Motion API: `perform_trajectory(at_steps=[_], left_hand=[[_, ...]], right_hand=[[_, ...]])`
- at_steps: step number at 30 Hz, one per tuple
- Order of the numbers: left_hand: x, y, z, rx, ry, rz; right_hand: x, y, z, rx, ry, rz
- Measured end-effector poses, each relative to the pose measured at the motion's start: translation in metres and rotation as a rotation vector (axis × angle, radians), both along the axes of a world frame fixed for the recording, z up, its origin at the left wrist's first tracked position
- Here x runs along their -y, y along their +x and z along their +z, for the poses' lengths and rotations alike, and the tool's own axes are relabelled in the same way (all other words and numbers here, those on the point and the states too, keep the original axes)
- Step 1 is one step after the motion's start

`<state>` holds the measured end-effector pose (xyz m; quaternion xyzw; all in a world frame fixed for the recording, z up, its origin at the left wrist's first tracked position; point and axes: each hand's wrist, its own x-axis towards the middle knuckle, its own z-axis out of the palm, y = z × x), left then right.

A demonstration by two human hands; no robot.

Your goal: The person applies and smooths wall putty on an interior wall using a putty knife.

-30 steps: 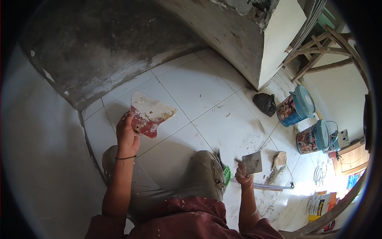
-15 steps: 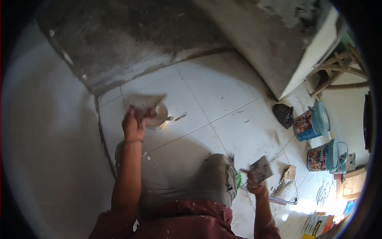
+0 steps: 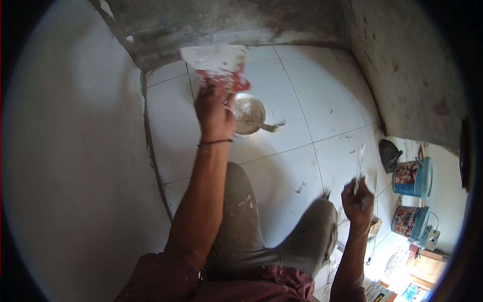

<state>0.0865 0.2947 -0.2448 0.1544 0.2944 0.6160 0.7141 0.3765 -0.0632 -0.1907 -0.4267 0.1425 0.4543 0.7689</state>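
My left hand (image 3: 215, 113) grips a red plastic spreader (image 3: 216, 68) smeared with white, held beyond a round, shallow container (image 3: 246, 111) on the tiled floor and partly overlapping it. A light greenish handle (image 3: 273, 128) sticks out from the container's right side; what it belongs to is unclear. My right hand (image 3: 357, 201), at the right, is closed on a metal putty knife (image 3: 360, 163), its blade seen nearly edge-on and blurred.
A pale wall (image 3: 75, 151) runs along my left, a rough concrete wall (image 3: 241, 22) behind the container, another (image 3: 417, 75) at the right. Beside them are a black bag (image 3: 390, 155), two blue buckets (image 3: 420, 178), a wooden board (image 3: 427, 264) and my bent knees (image 3: 317, 226).
My view has swung toward the left corner. The spreader has moved forward and up, uncovering more of the round container. The putty knife has turned from broadside to nearly edge-on.
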Motion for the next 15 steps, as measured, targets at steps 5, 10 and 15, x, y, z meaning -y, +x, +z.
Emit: perform_trajectory(at_steps=[5,10,15], left_hand=[[0.037,0.069,0.035,0.374,0.330,-0.362],[0.055,0.099,0.052,0.605,0.080,-0.280],[0.037,0.099,0.043,0.551,0.185,-0.201]], right_hand=[[-0.173,-0.060,0.064,0.131,0.283,0.300],[-0.265,-0.113,0.072,0.541,0.004,0.408],[-0.299,-0.115,0.067,0.681,-0.345,0.487]])
